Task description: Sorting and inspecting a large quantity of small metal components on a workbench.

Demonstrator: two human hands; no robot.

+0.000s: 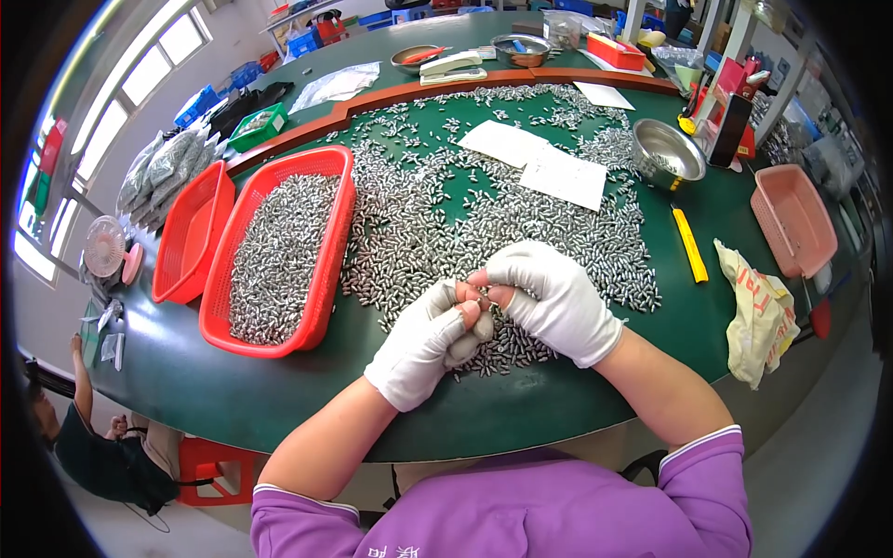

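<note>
Both hands wear white gloves that leave the fingertips bare, and they meet over the near part of a wide spread of small silvery metal pieces (409, 251). My left hand (430, 337) is closed, its thumb and fingers pinched together. Touching or nearly touching its fingertips, my right hand (549, 296) is pinched too, coming in from the right. Whatever lies between the fingertips is too small and covered to name. To the left, a red plastic basket (327, 270) holds a heap of the same pieces.
White papers (564, 177) lie on the pieces. A metal bowl (668, 153), yellow cutter (689, 244), pink basket (793, 220) and cream bag (755, 321) are at right. An empty red basket (193, 232) and small fan (105, 247) stand left. Another person (107, 456) sits lower left.
</note>
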